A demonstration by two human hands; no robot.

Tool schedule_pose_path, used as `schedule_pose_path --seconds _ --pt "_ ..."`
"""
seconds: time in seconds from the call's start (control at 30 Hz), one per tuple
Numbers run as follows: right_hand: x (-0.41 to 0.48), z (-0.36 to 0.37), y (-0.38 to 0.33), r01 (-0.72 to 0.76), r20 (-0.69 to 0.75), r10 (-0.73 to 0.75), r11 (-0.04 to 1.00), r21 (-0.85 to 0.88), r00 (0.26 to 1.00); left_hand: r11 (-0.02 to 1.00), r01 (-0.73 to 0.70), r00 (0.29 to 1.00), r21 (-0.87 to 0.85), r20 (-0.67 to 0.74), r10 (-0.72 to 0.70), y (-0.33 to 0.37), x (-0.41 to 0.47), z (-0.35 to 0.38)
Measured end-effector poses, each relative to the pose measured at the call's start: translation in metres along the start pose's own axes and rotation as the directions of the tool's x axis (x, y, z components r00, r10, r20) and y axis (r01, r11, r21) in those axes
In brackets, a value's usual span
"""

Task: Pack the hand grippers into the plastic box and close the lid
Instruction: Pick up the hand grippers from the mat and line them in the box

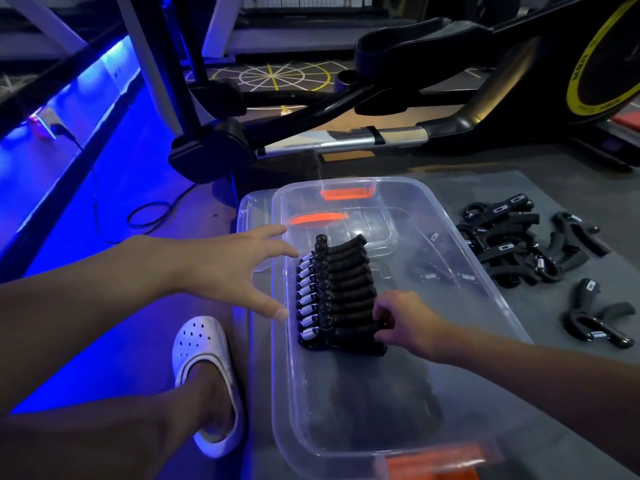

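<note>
The clear plastic box (281,393) sits open on a gray mat (571,202), its near end and an orange latch (433,459) cut off by the frame's bottom edge. Inside, against the left wall, a row of hand grippers (341,292) is packed side by side, springs to the left; about 9 can be counted, though the black handles merge in the dim light. The right hand (405,320) reaches into the box, its fingers curled round the handle end of the nearest gripper in that row; the fingertips are hidden behind the knuckles. The left hand (235,268) hovers at the box's left rim, fingers spread and grasping nothing. A loose pile of grippers (502,244) lies on the mat just right of the box, with 2 more (595,320) nearer. Blurred gripper shapes (433,268) show through the right wall; inside or outside cannot be told. A clear corner (247,209) juts out at the far left, possibly the lid.
</note>
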State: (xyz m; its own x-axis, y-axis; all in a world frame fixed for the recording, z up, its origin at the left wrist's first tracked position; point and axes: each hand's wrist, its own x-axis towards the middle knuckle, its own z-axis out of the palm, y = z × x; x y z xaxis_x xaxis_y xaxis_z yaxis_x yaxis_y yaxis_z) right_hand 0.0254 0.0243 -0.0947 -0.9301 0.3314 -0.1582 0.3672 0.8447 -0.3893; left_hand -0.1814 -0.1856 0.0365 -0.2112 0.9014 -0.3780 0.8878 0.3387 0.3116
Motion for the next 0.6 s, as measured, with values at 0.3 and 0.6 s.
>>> schedule_pose_path --seconds 0.3,0.6 --pt "0.0007 0.0060 0.0023 0.004 -0.054 -0.005 1.000 -0.018 0.999 1.000 0.004 1.000 -0.002 0.005 -0.004 0.0023 -0.0010 -0.0001" --pt "-0.0010 0.0081 0.0042 0.052 -0.060 -0.053 0.999 -0.011 0.997 1.000 0.006 1.000 -0.012 0.007 -0.006 0.0021 -0.0018 0.0006"
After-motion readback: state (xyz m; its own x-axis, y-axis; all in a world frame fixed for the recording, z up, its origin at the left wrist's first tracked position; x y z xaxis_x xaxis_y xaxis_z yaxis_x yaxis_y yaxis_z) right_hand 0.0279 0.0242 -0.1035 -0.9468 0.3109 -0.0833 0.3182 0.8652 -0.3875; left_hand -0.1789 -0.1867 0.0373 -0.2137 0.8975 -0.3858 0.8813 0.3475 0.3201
